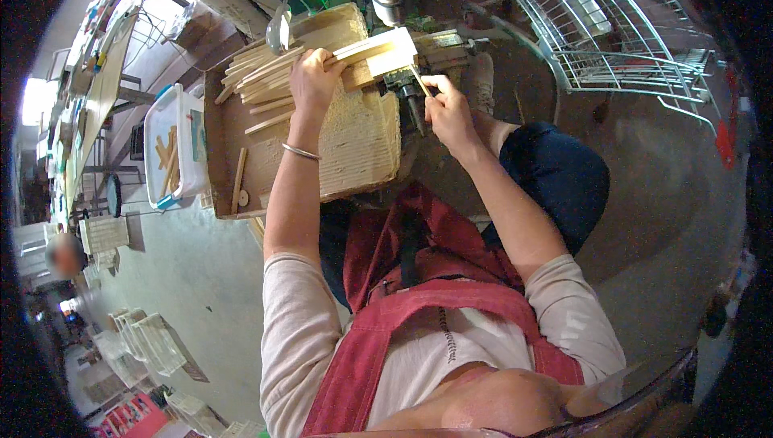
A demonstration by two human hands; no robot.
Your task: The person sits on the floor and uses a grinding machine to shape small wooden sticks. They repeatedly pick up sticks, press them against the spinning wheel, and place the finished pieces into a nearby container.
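My left hand point(316, 82) is closed on the near end of a pale wooden strip point(351, 51). That strip reaches right, onto a brightly lit pale wooden block point(392, 58). Thumb and fingers of my right hand point(451, 114) pinch a thin stick point(419, 80), whose tip meets the block's right edge; whether it is wood or a tool's handle I cannot tell. Just under the block sits a dark metal clamp-like fixture point(405, 88). Several loose wooden strips point(262, 76) lie in a pile left of my left hand, on a worn cardboard-lined bench top point(354, 140).
A small lamp point(278, 33) hangs over the strips. On the left stands a white plastic bin point(190, 144) holding wooden pieces. A wire cart point(612, 35) is at the far right. My bent knee point(564, 176) is beside my right forearm.
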